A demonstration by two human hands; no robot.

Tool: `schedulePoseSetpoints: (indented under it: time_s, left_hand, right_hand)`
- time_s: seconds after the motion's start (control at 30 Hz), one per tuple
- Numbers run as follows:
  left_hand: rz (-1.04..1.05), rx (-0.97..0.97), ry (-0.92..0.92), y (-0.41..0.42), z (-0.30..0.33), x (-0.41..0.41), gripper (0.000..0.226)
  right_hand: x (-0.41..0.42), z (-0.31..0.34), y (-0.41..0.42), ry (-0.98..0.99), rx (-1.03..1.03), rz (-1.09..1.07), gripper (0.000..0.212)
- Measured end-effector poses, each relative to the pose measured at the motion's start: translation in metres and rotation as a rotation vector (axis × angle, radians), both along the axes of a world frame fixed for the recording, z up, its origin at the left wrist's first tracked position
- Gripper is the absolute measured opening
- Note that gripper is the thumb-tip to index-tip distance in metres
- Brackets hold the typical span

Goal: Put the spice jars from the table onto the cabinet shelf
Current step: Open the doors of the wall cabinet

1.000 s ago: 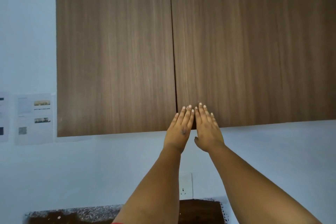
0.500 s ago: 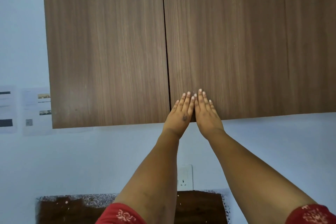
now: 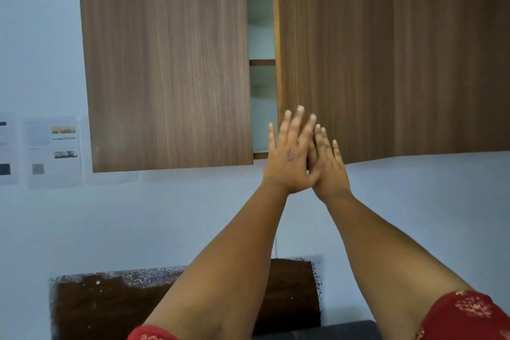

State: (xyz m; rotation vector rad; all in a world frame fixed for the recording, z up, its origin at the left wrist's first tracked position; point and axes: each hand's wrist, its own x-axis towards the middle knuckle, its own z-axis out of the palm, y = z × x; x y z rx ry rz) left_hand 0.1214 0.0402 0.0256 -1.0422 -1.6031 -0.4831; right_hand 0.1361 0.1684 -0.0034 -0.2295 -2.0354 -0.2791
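Both hands, the left hand and right hand, are flat-open and empty just below the ajar right door; hook its edge and swing wide.

brown woodgrain cabinet doors, red floral sleeve

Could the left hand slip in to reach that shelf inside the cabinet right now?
Probably not yet. The right door is only slightly ajar, leaving a narrow gap where the shelf shows. The left hand is open, empty and spread wider than that gap.
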Motion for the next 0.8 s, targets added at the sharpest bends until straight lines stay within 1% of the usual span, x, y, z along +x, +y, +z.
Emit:
schedulePoseSetpoints:
  time_s: [0.03,0.07,0.1,0.13,0.17,0.2,0.27,0.37,0.43,0.53,0.63,0.67,0.7,0.8]
  left_hand:
    - [-0.062,0.136,-0.121,0.000,0.003,0.014,0.089]
    - [-0.153,0.255,-0.321,0.000,0.008,0.026,0.088]
    - [-0.286,0.330,-0.581,-0.001,0.017,0.037,0.082]
    - [-0.439,0.376,-0.846,-0.002,0.025,0.048,0.073]
    - [-0.557,0.395,-1.050,-0.003,0.032,0.056,0.061]
    - [-0.597,0.397,-1.156,-0.005,0.035,0.062,0.053]
    - [-0.538,0.391,-1.138,-0.013,0.033,0.070,0.047]
    - [-0.517,0.433,-1.130,-0.017,0.028,0.080,0.044]
    - [-0.523,0.431,-1.122,-0.013,0.030,0.090,0.042]
    - [-0.511,0.400,-1.064,0.001,0.031,0.109,0.035]
    - [-0.552,0.389,-1.044,0.017,0.027,0.128,0.034]
    - [-0.577,0.387,-1.045,0.022,0.026,0.134,0.034]
    - [-0.599,0.377,-1.041,0.025,0.026,0.138,0.034]
    - [-0.649,0.334,-1.027,0.038,0.027,0.153,0.028]
  right_hand:
    - [0.009,-0.001,0.000,0.014,-0.037,0.007,0.096]
    - [0.020,-0.002,0.000,0.016,-0.071,0.007,0.096]
    - [0.032,-0.003,0.000,0.012,-0.094,-0.007,0.094]
    - [0.044,-0.002,-0.001,0.006,-0.108,-0.032,0.091]
    - [0.056,-0.002,-0.002,-0.001,-0.121,-0.058,0.089]
    - [0.067,-0.001,-0.003,0.001,-0.141,-0.066,0.088]
    - [0.086,0.003,-0.008,0.034,-0.218,-0.038,0.083]
    - [0.110,0.015,-0.016,0.106,-0.386,0.096,0.063]
    - [0.122,0.024,-0.019,0.106,-0.464,0.172,0.051]
    - [0.133,0.037,-0.027,0.113,-0.708,0.319,0.047]
    - [0.140,0.039,-0.028,0.275,-0.984,0.438,0.047]
    - [0.143,0.037,-0.024,0.319,-1.024,0.452,0.049]
    - [0.147,0.034,-0.022,0.342,-1.021,0.451,0.050]
    - [0.165,0.026,-0.008,0.362,-0.919,0.429,0.053]
